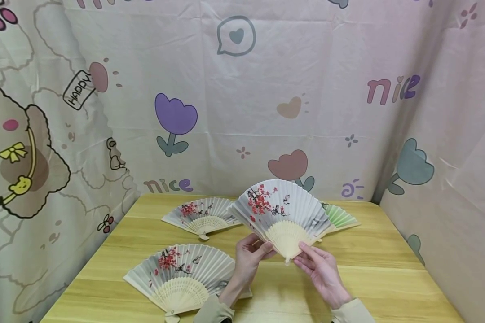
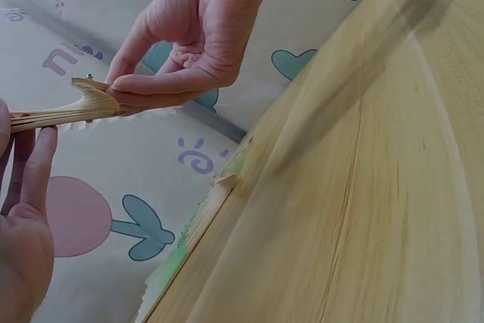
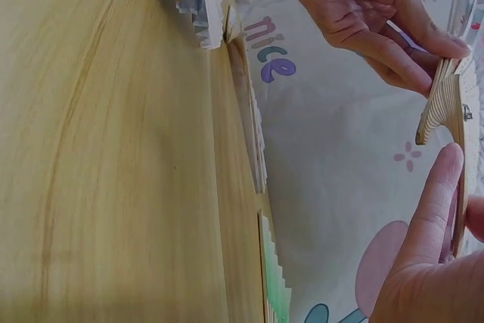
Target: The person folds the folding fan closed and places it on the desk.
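Observation:
Spread wide, a folding fan (image 1: pixel 284 208) with red blossoms on white pleats is held up above the table between both hands. My left hand (image 1: pixel 250 260) pinches its left edge near the ribs, thumb in front. On the other side my right hand (image 1: pixel 321 271) grips the right edge close to the pivot, thumb on top. Edge-on in the right wrist view, the fan's wooden ribs (image 3: pixel 446 107) run between the two hands. In the left wrist view the same ribs (image 2: pixel 72 113) meet at the pivot, beside the right hand (image 2: pixel 200 28).
A similar blossom fan (image 1: pixel 182 287) lies spread at the table's front left, partly behind the left forearm. Another blossom fan (image 1: pixel 204 220) is at the back left. A green fan (image 1: pixel 339 217) lies behind the held one, on the wooden table (image 1: pixel 380 269). Printed cloth (image 1: pixel 234 89) encloses the table.

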Action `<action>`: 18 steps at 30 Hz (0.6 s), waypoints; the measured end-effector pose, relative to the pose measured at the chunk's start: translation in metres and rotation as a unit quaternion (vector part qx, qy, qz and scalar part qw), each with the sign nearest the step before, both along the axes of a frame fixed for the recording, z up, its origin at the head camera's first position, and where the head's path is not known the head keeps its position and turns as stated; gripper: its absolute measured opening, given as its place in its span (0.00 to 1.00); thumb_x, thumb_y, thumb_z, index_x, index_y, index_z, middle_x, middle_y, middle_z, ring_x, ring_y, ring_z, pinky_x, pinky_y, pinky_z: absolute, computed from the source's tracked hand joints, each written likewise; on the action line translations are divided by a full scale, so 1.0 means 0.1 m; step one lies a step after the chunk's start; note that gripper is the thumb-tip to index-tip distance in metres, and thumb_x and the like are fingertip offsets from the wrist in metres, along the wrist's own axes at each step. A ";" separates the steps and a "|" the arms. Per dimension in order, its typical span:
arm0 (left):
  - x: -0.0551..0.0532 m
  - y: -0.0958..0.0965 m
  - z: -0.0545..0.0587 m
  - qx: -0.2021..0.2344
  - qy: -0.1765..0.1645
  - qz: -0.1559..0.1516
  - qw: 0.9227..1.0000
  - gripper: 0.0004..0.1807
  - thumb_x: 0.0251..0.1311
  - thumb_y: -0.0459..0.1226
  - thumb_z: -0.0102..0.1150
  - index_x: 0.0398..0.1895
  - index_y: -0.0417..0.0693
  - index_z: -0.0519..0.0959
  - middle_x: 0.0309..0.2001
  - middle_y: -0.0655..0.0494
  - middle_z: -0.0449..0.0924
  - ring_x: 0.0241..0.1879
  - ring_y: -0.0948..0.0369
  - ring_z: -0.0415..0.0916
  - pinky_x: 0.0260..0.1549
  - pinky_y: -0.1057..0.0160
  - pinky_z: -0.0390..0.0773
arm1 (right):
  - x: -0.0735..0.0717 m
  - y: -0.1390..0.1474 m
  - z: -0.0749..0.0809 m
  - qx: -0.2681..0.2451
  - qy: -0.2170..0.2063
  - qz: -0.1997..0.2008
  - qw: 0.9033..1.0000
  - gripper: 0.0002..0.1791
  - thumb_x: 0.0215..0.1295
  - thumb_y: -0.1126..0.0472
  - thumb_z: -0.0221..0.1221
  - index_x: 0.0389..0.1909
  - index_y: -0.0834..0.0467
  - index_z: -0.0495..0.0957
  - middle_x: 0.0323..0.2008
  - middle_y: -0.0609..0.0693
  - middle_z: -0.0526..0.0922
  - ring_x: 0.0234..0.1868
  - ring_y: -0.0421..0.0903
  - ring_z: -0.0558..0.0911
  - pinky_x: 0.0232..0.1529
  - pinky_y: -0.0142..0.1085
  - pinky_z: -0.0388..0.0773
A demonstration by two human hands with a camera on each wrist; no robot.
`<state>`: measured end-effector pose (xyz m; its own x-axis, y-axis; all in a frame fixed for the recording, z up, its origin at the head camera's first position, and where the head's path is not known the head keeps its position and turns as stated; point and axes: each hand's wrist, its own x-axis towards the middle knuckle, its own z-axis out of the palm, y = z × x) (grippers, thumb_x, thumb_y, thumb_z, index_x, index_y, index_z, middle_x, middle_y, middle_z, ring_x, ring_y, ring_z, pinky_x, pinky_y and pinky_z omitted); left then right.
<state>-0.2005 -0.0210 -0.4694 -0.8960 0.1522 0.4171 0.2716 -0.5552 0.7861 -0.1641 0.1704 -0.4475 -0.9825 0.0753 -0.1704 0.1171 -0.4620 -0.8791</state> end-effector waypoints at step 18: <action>-0.01 0.00 0.00 -0.024 -0.017 0.004 1.000 0.20 0.68 0.27 0.57 0.57 0.18 0.69 0.46 0.61 0.87 0.45 0.63 0.86 0.45 0.54 0.90 | -0.02 0.02 -0.04 0.014 -0.001 0.007 1.000 0.14 0.71 0.66 0.57 0.29 0.50 0.86 0.26 0.46 0.89 0.31 0.39 0.88 0.43 0.31 0.92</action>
